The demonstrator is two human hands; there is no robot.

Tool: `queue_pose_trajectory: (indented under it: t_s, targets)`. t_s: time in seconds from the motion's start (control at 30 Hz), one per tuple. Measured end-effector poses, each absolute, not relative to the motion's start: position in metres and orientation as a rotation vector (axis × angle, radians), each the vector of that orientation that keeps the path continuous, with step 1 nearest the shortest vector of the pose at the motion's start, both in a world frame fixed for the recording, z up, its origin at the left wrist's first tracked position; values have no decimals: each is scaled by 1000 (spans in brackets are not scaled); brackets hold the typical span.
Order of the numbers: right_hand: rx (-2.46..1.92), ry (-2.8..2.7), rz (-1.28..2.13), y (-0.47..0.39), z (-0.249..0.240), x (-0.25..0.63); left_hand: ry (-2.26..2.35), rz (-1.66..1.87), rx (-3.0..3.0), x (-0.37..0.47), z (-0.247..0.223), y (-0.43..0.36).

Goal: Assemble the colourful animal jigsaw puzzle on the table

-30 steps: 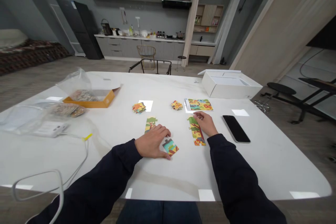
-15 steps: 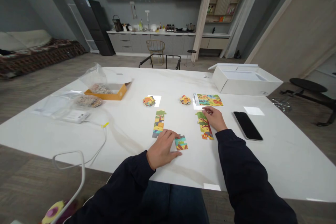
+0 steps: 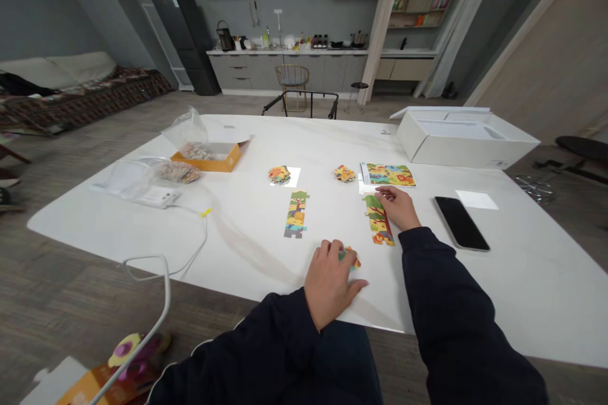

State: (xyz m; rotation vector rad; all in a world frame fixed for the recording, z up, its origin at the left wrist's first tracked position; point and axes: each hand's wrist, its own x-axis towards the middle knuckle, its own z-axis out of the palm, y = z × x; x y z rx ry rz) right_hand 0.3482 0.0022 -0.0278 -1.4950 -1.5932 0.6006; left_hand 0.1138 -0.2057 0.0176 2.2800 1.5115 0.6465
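the loose puzzle piece now sits nearer the right strip, still unjoined, under the left hand's loosely spread fingers, thumb wide. the left strip, beyond that hand, has come fully uncovered. the right hand stays curled at the right strip's far end; whether it pinches anything, i cannot tell.

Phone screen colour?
The phone screen is black; it shows best in the head view.
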Motion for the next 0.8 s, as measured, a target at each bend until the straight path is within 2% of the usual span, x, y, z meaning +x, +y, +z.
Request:
queue_pose_trajectory:
  t_s: [0.23,0.3,0.4,0.53,0.67,0.8]
  targets:
    - [-1484,-1563,634,2,-29,348,1003,634,2304,79,14,-178]
    - [-1483,-1564,626,3,-30,349,1029,767,2234,70,14,-184]
    - [-1484,-1567,618,6,-33,351,1345,936,2116,80,14,-201]
    - [-1496,-1569,593,7,-35,352,1713,766,2114,111,16,-214]
    - [-1482,-1564,596,4,-32,351,1504,641,2210,111,17,-201]
    - [-1483,-1556,607,2,-28,348,1240,730,2155,85,11,-187]
